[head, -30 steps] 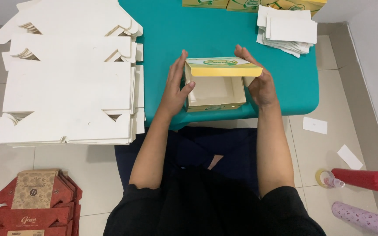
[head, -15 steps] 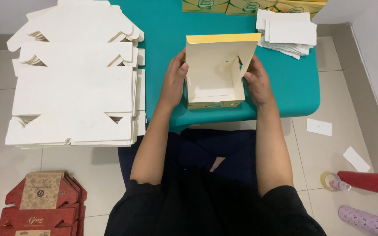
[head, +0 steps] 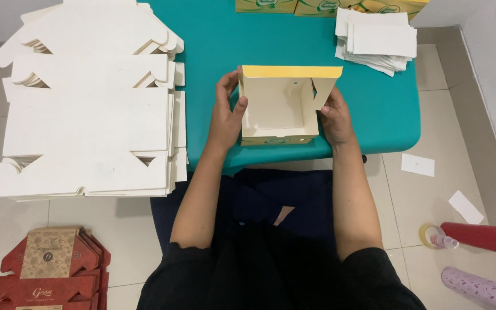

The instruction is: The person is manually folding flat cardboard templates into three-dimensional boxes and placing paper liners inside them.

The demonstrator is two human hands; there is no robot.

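A small cardboard box (head: pixel 279 109), cream inside and yellow outside, sits open on the teal table (head: pixel 213 34) near its front edge, lid tilted back. My left hand (head: pixel 226 112) grips its left wall, thumb inside. My right hand (head: pixel 334 117) holds the right wall and a side flap. The box's inside holds nothing.
A tall stack of flat white box blanks (head: pixel 90 109) lies left of the table. White paper sheets (head: pixel 377 37) and finished yellow boxes (head: pixel 322 6) sit at the table's far edge. Red flat cartons (head: pixel 50 272) lie on the floor at left, a red bottle (head: pixel 480 236) and paper scraps at right.
The lid, folded down over the box a second ago, has been swung up and back, so the box now stands open. Both hands shifted from the lid to the side walls.
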